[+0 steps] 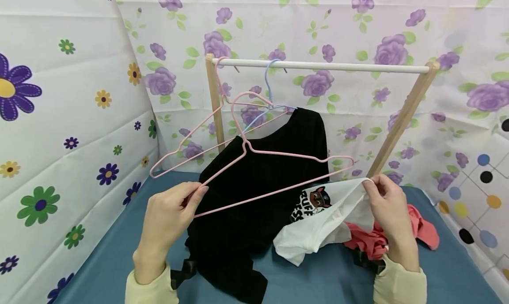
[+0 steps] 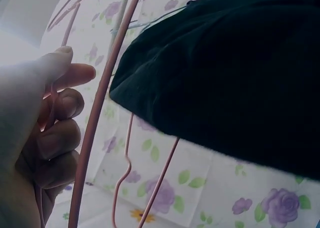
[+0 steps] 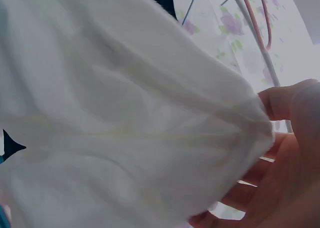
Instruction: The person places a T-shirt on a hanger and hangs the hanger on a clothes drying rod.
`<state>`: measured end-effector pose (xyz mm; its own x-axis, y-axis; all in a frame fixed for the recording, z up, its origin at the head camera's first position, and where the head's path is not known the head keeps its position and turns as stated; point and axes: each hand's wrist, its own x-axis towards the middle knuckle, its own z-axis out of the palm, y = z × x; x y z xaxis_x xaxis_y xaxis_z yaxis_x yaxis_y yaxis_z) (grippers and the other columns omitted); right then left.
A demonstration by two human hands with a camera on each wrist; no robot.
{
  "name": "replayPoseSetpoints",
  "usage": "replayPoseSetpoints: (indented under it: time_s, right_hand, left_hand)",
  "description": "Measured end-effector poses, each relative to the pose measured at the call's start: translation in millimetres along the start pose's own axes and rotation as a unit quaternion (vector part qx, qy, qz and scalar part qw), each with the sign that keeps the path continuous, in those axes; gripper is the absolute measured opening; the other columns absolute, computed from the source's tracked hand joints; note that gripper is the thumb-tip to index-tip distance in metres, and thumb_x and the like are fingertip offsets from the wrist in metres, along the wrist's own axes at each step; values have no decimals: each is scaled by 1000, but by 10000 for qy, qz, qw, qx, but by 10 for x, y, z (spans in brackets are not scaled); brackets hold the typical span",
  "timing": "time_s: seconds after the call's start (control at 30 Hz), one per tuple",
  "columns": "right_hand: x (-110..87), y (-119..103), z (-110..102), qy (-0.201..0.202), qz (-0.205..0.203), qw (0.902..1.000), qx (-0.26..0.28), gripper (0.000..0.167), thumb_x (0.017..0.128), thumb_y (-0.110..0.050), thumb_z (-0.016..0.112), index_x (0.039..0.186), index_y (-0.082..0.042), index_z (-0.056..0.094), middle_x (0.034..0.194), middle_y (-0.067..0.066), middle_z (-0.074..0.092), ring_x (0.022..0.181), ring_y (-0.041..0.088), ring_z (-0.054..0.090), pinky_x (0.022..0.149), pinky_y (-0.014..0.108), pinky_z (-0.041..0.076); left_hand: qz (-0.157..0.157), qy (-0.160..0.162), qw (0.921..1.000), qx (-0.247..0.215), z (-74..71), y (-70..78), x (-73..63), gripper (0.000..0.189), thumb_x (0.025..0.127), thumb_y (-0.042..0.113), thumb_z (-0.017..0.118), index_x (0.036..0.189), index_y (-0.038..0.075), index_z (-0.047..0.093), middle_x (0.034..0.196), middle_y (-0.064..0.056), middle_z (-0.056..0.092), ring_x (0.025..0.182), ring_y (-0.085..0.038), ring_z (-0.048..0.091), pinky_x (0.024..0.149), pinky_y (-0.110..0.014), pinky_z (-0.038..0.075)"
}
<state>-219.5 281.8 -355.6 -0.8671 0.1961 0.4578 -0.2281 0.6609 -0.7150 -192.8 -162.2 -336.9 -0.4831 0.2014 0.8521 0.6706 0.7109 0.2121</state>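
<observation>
My left hand (image 1: 169,215) grips the left end of a pink clothes hanger (image 1: 274,191), which is held up in front of a black garment. In the left wrist view, the fingers (image 2: 60,138) curl round the thin pink wire. My right hand (image 1: 391,207) pinches the edge of a white printed shirt (image 1: 322,240) between thumb and fingers; the shirt droops to the left, near the hanger's right end. The right wrist view shows the white cloth (image 3: 135,118) stretched out from that pinch. The hanger's right end is bare.
A rack with a white rail (image 1: 326,66) and wooden posts stands behind. From it hang another pink hanger (image 1: 187,138) and a blue hanger (image 1: 267,81) bearing the black garment (image 1: 258,176). A coral-red cloth (image 1: 423,229) lies on the blue table surface (image 1: 131,251) at the right.
</observation>
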Motion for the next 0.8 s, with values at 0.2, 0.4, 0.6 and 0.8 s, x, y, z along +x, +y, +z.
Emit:
replayPoseSetpoints:
  time_s: [0.2, 0.4, 0.6, 0.8]
  right_hand:
    - [-45, -72, -42, 440, 147, 9984, 327, 26, 100, -29, 57, 89, -6, 60, 74, 6, 57, 66, 16, 52, 55, 26, 38]
    - [-71, -161, -100, 717, 256, 9957, 534, 24, 99, -28, 61, 89, -6, 61, 74, 4, 57, 66, 15, 50, 55, 25, 37]
    - [-73, -152, -124, 863, 419, 9935, 616, 24, 98, -27, 62, 87, -5, 62, 70, 2, 55, 62, 15, 48, 53, 25, 36]
    - [-73, -166, -141, 944, 314, 9935, 561, 24, 98, -26, 62, 85, -6, 62, 66, 3, 51, 59, 16, 45, 52, 26, 34]
  left_hand:
    - [170, -254, 9994, -148, 91, 36, -6, 12, 94, 21, 67, 88, 12, 71, 71, 7, 60, 52, -4, 40, 47, -21, 34]
    - [273, -432, 9983, -270, 138, 82, 13, 12, 94, 21, 68, 88, 11, 71, 72, 7, 61, 51, -3, 40, 47, -21, 35]
    - [334, -469, 9976, -383, 128, 83, 9, 27, 100, 32, 59, 88, 11, 71, 73, 7, 61, 52, -2, 41, 47, -19, 35]
    - [348, -457, 9975, -413, 145, 69, 14, 16, 97, 24, 65, 88, 12, 72, 73, 7, 61, 53, -2, 41, 49, -20, 35]
